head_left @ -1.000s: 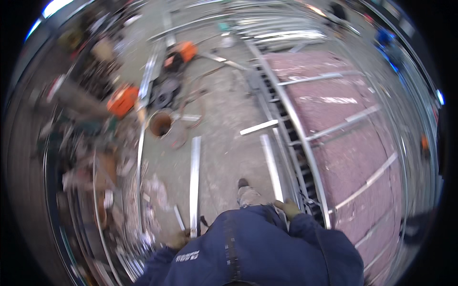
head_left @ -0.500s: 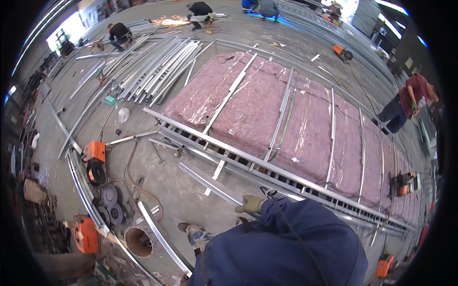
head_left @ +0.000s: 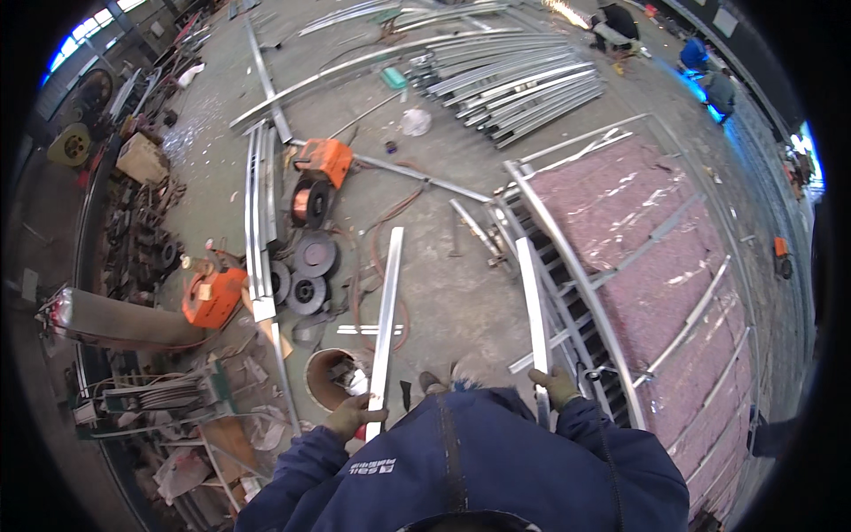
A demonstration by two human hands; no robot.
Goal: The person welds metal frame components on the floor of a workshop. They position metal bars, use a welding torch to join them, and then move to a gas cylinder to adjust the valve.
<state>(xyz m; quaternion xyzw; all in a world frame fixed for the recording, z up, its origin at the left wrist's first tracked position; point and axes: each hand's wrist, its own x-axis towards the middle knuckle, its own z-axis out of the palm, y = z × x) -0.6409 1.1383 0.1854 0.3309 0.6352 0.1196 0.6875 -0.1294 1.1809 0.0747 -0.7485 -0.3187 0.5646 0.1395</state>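
My left hand (head_left: pixel 353 417), in an olive work glove, is closed round the near end of a long silvery metal bar (head_left: pixel 387 315). That bar points away from me, past the mouth of a round tube or drum (head_left: pixel 324 377). Another gloved hand, my right hand (head_left: pixel 558 387), grips a second metal bar (head_left: pixel 533 301) close to its near end. This one runs alongside a metal frame (head_left: pixel 567 244) loaded with pink, plastic-wrapped insulation (head_left: pixel 612 199). The two bars are apart and roughly parallel, with concrete floor between them. My fingertips are partly hidden.
Orange machines (head_left: pixel 324 161) with a copper wire spool (head_left: pixel 310 202) stand ahead on the left, near dark discs (head_left: pixel 316 254) and a hose (head_left: pixel 390 213). Stacked metal profiles (head_left: pixel 514 89) lie farther off. Scrap lines the left side. People (head_left: pixel 616 27) crouch at the far right.
My view has swung left, shifting the insulation to the right. My left hand has come into view, holding the bar beside the round tube. My right hand still holds its bar.
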